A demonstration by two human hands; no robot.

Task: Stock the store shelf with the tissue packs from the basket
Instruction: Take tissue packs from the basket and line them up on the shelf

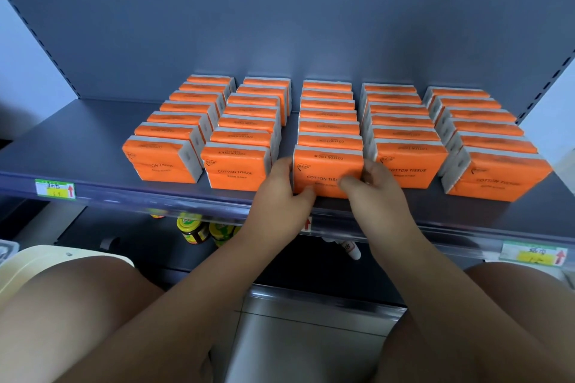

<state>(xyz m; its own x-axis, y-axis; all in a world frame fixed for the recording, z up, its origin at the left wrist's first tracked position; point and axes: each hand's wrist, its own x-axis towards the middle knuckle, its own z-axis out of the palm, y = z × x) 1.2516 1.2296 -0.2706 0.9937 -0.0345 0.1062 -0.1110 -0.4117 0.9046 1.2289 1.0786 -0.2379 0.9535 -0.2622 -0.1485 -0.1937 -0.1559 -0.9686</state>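
Five rows of orange tissue packs (245,121) stand upright on the dark grey shelf (77,146), running from near its front lip back toward 12 o'clock. The front pack (326,165) of the middle row, printed COTTON TISSUE, stands at the centre, close against the pack behind it. Both hands hold it. The left hand (278,190) reaches in from 7 o'clock, its grip closed round the pack's left edge with the thumb on the front face. The right hand (378,188) reaches in from 5 o'clock, its grip closed on the right edge, thumb also on the front. A green and yellow price tag (55,188) sits on the lip at 9 o'clock. Yellow-lidded jars (193,232) show on the level below, toward 7 o'clock. A cream plastic rim (37,261) lies at 8 o'clock; whether it is the basket I cannot tell.
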